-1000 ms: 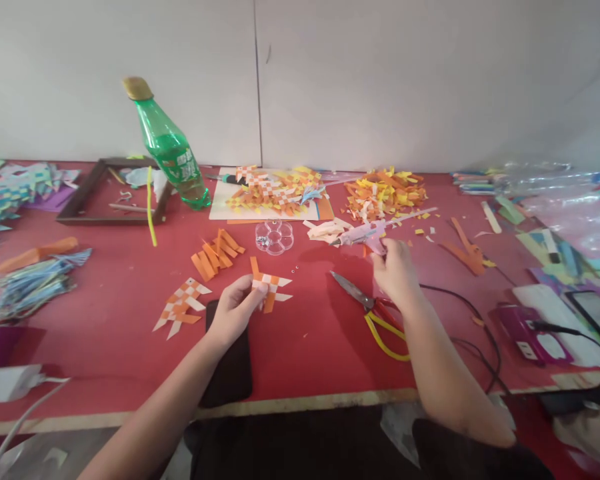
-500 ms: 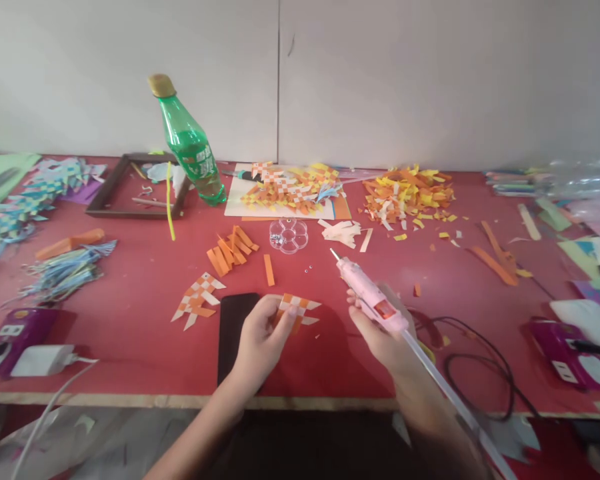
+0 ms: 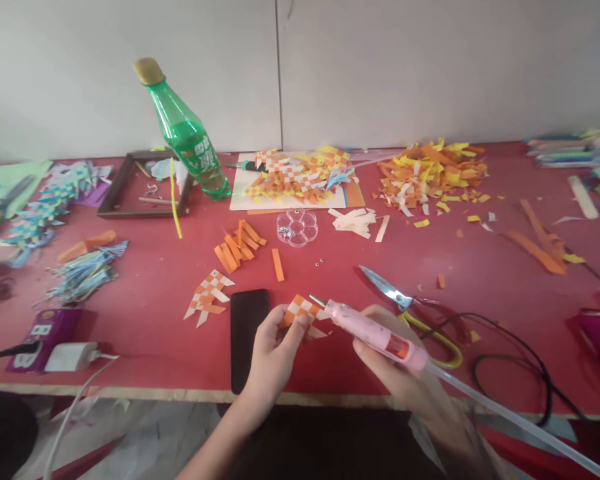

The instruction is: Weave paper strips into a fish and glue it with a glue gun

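Observation:
Between thumb and fingers, my left hand pinches a woven paper fish in orange and white checks. My right hand is wrapped round a pink hot glue gun with a long glue stick out of its back. The gun's metal nozzle is at the fish's upper right edge; whether it touches cannot be made out. A second woven fish lies to the left, beside a black phone. Two tiny googly eyes lie beyond the nozzle, near a clear flower-shaped case.
Scissors with yellow handles lie right of the gun, by a black cable. Orange strips, white strips and a paper scrap pile lie farther back. A green bottle leans by a dark frame. A purple power strip sits left.
My right hand has brought the glue gun left and down, its nozzle now at the fish. The scissors have come into sight behind it. The camera view has shifted slightly.

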{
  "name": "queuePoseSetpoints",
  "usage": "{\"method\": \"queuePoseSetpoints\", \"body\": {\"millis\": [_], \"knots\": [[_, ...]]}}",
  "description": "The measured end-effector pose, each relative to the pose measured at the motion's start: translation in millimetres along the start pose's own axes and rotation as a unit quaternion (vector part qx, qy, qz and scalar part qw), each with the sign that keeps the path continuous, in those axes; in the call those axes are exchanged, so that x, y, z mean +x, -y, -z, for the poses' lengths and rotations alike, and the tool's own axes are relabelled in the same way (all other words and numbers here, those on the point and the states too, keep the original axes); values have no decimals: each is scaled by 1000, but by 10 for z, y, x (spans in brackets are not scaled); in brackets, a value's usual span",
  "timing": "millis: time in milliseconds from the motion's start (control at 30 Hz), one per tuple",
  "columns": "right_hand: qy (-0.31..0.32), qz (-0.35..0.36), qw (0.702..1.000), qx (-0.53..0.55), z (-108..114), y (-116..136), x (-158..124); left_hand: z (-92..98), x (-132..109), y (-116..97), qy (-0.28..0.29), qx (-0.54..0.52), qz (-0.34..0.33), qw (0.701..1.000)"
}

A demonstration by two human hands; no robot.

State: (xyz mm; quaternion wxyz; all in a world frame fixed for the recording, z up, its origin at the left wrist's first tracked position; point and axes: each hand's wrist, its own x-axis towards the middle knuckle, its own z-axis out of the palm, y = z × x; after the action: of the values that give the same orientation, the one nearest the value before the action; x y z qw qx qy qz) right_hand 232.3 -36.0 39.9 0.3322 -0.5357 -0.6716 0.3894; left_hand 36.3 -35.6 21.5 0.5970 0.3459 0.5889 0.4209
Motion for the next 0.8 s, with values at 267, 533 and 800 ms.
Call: {"method": "queuePoseSetpoints", "body": {"millis": [267,533,800], "knots": [[-82,112,990,-25,-149,-34,165,47,206,-32,-4,16,-56,998],[-120,144,982,-35,-227,-207,270,134,380,-95,-33,88,-100,991],[-110,182,975,-62,-320,-366,229,133,377,-18,-32,109,-114,987]]}}
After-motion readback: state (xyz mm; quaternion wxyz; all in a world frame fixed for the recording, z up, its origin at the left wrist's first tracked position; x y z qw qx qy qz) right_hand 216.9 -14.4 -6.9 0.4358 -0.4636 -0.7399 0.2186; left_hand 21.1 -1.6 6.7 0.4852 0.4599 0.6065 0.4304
